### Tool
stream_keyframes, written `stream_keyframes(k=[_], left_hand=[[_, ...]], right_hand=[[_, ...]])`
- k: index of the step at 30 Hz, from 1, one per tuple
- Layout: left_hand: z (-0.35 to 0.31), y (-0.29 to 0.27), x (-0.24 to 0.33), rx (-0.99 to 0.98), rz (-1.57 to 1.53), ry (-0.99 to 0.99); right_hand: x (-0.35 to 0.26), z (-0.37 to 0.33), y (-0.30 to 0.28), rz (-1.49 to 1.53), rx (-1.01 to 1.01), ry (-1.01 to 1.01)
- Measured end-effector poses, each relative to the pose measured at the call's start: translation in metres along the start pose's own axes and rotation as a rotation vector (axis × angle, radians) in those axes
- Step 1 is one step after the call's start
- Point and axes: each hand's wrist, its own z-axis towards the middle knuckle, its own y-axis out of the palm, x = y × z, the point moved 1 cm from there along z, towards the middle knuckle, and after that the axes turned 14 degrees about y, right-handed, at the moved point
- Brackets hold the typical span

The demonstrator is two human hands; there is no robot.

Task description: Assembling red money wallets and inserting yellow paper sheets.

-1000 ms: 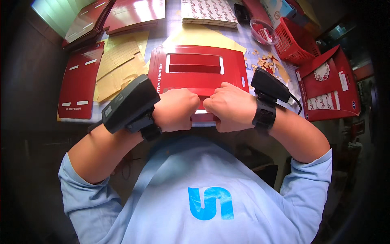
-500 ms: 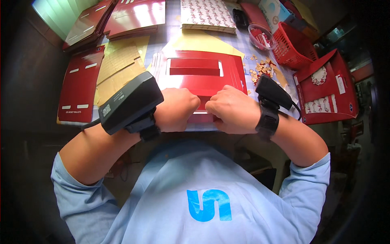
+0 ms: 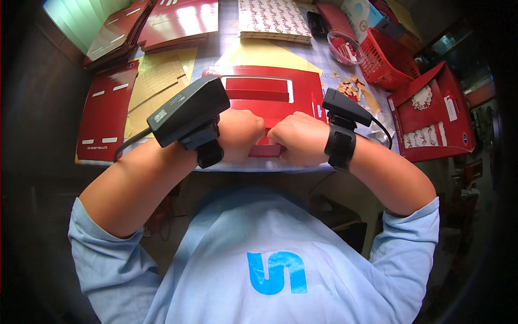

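A red cardboard sheet (image 3: 270,109) with a window-like cutout lies on the table in front of me. A red strip (image 3: 257,94) shows inside the white-edged cutout. At the sheet's near edge, my left hand (image 3: 241,136) is closed, knuckles up. Beside it my right hand (image 3: 300,139) is curled the same way, with a small gap between the two. Both grip the near part of the red sheet, where a narrow red flap (image 3: 265,150) shows between them. My fingertips are mostly hidden under the hands.
Stacked red cards (image 3: 181,24) and a patterned stack (image 3: 275,20) stand at the back. A flat red card (image 3: 108,113) and tan perforated board (image 3: 157,89) lie left. Right are tan scraps (image 3: 349,86), a clear tub (image 3: 345,48), a red basket (image 3: 386,62) and an opened red folder (image 3: 431,116).
Both hands have moved slightly away from me at the sheet's near edge, the right also a little left. The red sheet has shifted slightly left.
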Motion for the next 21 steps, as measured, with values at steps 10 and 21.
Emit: stream_keyframes(k=[10,21], left_hand=[[-0.011,0.013,0.009,0.063,0.032,-0.043],[-0.055,0.138,0.07,0.643,0.487,-0.017]], right_hand=[[-0.002,0.002,-0.001,0.04,0.008,0.005],[-0.002,0.002,-0.003,0.057,-0.03,0.037]])
